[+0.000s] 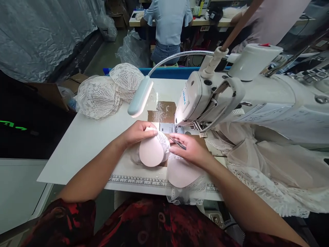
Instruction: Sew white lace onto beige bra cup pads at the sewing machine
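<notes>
My left hand is closed on the top edge of a pale pink bra cup with white lace along its right side. Between the thumb and fingers of my right hand lies a slim dark metal tool, which looks like thread snips or tweezers. The fingertips of that hand touch the lace edge between the two cups. A second padded cup rests below my right hand, its lace hanging over the table's front edge. Just beyond my hands is the sewing machine's needle area, lit by a lamp.
The white sewing machine stands at the right, a lamp on a bent neck beside it. Lace cups are piled at the back left. More lace fabric lies at the right. A person sits beyond the table.
</notes>
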The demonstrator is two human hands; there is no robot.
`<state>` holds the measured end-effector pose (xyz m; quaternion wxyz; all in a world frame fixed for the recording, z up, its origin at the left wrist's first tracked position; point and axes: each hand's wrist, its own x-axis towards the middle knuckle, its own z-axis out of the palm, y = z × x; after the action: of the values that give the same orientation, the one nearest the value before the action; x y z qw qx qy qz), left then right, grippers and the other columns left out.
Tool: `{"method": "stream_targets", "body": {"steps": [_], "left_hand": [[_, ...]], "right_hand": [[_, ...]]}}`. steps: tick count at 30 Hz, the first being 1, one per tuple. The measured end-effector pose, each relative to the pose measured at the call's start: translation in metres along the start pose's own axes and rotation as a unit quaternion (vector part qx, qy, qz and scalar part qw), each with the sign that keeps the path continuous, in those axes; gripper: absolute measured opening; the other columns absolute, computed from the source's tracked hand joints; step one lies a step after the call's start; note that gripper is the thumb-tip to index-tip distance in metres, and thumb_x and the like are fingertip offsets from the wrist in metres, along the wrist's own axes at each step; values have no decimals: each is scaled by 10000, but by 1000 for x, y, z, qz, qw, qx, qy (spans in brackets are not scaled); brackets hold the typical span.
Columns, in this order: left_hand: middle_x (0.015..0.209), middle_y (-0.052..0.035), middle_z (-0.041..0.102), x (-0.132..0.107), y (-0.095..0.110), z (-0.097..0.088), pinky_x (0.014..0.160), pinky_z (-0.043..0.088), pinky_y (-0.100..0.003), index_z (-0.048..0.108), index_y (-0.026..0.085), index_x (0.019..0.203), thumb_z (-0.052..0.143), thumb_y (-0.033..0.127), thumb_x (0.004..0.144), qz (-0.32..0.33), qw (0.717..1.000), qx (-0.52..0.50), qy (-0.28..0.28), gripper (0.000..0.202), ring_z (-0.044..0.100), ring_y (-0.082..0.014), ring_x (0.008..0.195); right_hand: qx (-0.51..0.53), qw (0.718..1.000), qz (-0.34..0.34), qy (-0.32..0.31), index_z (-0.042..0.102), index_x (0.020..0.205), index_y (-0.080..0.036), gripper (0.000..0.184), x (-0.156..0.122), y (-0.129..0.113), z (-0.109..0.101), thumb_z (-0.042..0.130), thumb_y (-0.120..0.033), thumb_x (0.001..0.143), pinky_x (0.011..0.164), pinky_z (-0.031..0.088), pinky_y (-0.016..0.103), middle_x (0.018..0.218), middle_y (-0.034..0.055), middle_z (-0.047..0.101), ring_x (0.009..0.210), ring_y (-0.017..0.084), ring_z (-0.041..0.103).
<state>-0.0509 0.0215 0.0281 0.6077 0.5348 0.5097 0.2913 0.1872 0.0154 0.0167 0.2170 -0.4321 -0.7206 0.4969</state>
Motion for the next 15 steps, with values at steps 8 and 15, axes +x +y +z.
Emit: {"method": "stream_targets", "body": {"steps": [8,15], "left_hand": [[1107,-75,637,1,-9,-5,854,470,-294,621,167,1089,683,322,760,102,985,124,-57,369,596,-189,982],[895,-27,623,4,-8,23,696,433,-257,617,158,947,700,438,748,139,972,177,-65,354,552,-149,801]], "right_hand": [[-12,1000,4,-1,584,741,-171,270,11,7,16,539,-410,859,565,389,266,686,-9,547,642,132,487],[54,998,-35,-11,651,884,-182,191,5,2,16,524,-324,882,696,456,277,843,23,658,790,157,592]]}}
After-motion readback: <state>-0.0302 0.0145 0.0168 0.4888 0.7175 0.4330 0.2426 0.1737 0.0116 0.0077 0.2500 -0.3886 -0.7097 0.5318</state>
